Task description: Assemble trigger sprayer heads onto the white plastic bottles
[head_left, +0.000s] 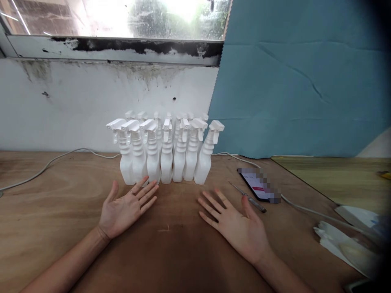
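Observation:
Several white spray bottles (166,154) with trigger heads stand upright in a tight cluster on the wooden table (55,219), close to the wall. My left hand (126,209) lies palm up and open on the table just in front of the cluster, with its fingertips near the leftmost bottles. My right hand (236,226) also rests palm up with the fingers spread, a little in front of the rightmost bottle. Neither hand holds anything.
A phone (259,185) lies right of the bottles, with a thin metal tool (249,197) beside it near my right thumb. A white cable (45,165) runs along the wall. White gloves (342,244) lie at the right edge. Blue sheet (299,81) hangs behind.

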Demonstrator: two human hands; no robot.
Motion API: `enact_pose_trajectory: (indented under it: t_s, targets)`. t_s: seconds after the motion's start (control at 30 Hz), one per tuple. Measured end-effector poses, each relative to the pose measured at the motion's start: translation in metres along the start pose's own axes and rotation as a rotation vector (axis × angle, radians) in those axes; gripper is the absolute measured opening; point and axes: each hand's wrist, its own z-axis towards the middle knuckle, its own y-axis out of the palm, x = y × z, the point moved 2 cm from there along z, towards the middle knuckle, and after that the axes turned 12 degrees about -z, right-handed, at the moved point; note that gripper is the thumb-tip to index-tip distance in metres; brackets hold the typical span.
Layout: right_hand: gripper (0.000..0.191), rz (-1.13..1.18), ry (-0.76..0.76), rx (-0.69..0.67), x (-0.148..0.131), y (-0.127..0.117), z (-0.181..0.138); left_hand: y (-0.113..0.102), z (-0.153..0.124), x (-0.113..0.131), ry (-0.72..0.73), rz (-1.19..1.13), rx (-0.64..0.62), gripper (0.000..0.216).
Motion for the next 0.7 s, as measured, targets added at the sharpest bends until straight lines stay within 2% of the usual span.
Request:
enact_pose_trajectory:
  t_s: [0.1, 0.2, 0.3, 0.33, 0.37, 0.43, 0.5, 0.6, 0.7]
  targets:
    - [0.069, 0.012, 0.000, -0.012, 0.000, -0.002, 0.001, 0.000, 0.001, -0.001, -0.030, -0.004, -0.049, 0.084]
    - [0.062, 0.002, -0.009, 0.007, 0.000, -0.003, 0.002, 0.001, 0.001, -0.001, -0.020, 0.017, -0.023, 0.083]
    - [0.035, -0.006, -0.030, 0.037, -0.001, -0.010, 0.002, -0.003, 0.001, 0.002, 0.003, 0.100, 0.087, 0.072]
    - [0.036, -0.002, -0.038, 0.028, -0.001, -0.014, 0.001, -0.007, 0.000, 0.003, 0.014, 0.142, 0.128, 0.061]
    - [0.047, 0.006, -0.042, 0.013, 0.000, -0.017, 0.000, -0.010, -0.001, 0.004, 0.028, 0.178, 0.157, 0.052]
    - [0.063, 0.021, -0.043, -0.021, 0.001, -0.022, -0.002, -0.017, -0.003, 0.006, 0.080, 0.230, 0.201, 0.061]
    - [0.063, 0.018, -0.041, -0.028, 0.003, -0.023, -0.004, -0.021, -0.004, 0.007, 0.160, 0.257, 0.258, 0.070]
    - [0.055, -0.030, -0.076, 0.010, 0.004, -0.017, -0.004, -0.019, -0.005, 0.006, 0.233, 0.317, 0.331, 0.069]
    - [0.033, -0.125, -0.139, 0.054, 0.005, -0.008, -0.003, -0.013, -0.003, 0.003, 0.293, 0.396, 0.299, 0.056]
